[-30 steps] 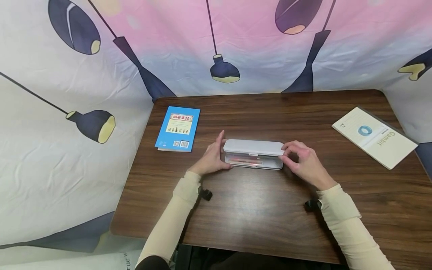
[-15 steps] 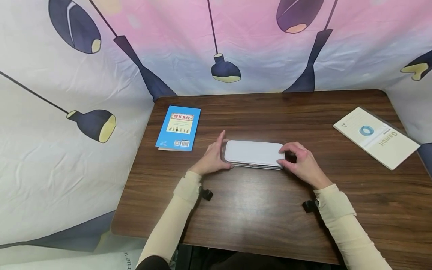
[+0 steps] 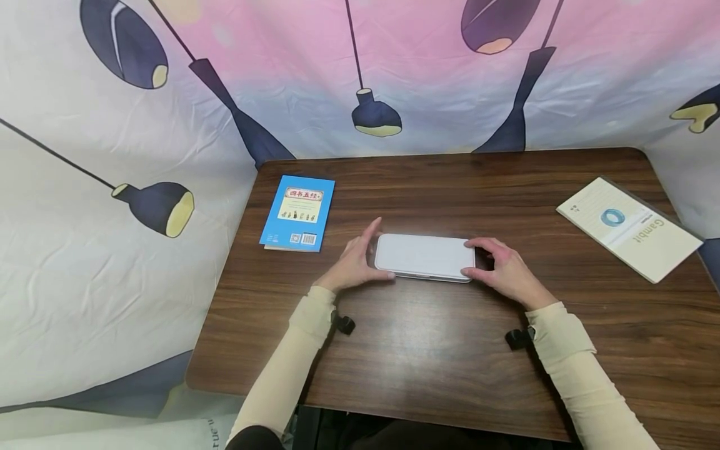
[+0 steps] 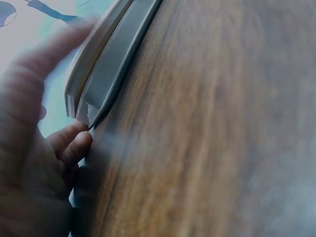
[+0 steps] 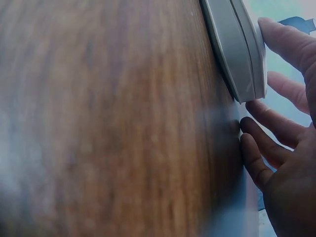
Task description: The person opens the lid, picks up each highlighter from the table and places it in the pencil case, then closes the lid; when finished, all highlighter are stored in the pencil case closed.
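A white pencil case lies flat on the wooden table with its lid down, so its contents are hidden. At its left end is my left hand, thumb along the front corner and fingers spread beyond the end. In the left wrist view a narrow gap shows between lid and base of the pencil case, and the fingertips touch its end. My right hand spans the right end, thumb at the front and index finger at the back. The right wrist view has the thumb against the lid edge of the pencil case.
A blue book lies at the table's back left. At the right lies a cream notebook marked "Gambit". The brown table meets a printed cloth behind it.
The pencil case's lid has come down over the pens inside. My right hand has followed the lid down and now spans the right end; my left thumb has shifted slightly right along the front.
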{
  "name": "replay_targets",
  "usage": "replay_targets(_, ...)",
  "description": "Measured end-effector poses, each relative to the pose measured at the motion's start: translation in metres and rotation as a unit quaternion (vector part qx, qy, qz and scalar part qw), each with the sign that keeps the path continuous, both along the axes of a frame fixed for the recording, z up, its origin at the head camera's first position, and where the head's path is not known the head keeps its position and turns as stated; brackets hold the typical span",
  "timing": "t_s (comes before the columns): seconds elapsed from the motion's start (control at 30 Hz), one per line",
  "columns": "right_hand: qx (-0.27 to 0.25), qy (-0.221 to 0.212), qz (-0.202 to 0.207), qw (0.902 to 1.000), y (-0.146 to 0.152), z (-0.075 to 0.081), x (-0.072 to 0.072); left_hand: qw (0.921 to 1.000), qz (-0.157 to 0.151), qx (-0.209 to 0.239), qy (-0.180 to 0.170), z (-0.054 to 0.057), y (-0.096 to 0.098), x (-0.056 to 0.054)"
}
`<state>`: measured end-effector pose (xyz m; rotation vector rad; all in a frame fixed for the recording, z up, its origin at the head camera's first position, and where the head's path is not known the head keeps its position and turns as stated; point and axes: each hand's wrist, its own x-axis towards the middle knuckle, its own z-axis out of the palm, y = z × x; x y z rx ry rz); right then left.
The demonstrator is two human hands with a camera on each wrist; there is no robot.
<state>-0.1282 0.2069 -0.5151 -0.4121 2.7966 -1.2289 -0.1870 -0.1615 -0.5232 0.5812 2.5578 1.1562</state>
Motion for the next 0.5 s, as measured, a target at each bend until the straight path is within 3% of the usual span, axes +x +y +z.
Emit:
replay_targets(0.13, 0.005, -0.022, 0.001, 0.9997, 0.0008, 0.0011, -0.0002, 0.9997, 0.001, 0.023, -0.013, 0.0001, -0.003, 0.0007)
replay_targets(0.33, 0.007, -0.043, 0.001, 0.9991, 0.0027, -0.0005, -0.0012, 0.9992, -0.036, 0.002, 0.018, -0.0026, -0.0058, 0.0)
replay_targets(0.5, -0.004, -0.064, -0.001, 0.9979, 0.0043, -0.0015, -0.0025, 0.999, -0.04, 0.003, 0.021, -0.0007, -0.0058, -0.0003)
